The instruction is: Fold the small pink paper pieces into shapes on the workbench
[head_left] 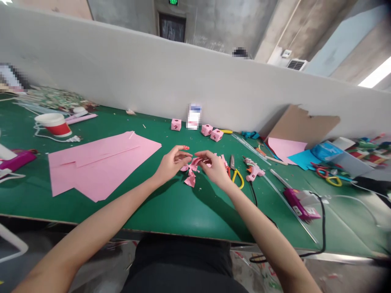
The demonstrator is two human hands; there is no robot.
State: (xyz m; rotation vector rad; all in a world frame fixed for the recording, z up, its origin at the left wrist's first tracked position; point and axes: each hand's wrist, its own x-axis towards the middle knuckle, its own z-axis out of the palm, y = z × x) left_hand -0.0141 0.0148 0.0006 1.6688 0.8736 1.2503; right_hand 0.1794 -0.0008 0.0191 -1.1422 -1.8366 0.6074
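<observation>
In the middle of the green table, both my hands meet at a cut and folded piece of pink paper [190, 180]. The fingers of my left hand [169, 165] curl onto its left side, thumb and fingertips close together. My right hand [214, 167] pinches a flap near its top. Part of the paper is hidden behind the fingers. More pink paper bits lie just behind my right hand. Beside that hand rest scissors [237, 178] with yellow and red handles. Three folded pink paper cubes [176, 124] with cut-out holes stand farther back, near the partition.
Large pink paper sheets [104, 167] lie at left, near a red and white paper cup [55, 123]. At right are a pink glue gun [254, 171] with its cord, a magenta power strip [301, 204], clear sticks and cardboard [301, 126]. A white partition [122, 73] borders the back.
</observation>
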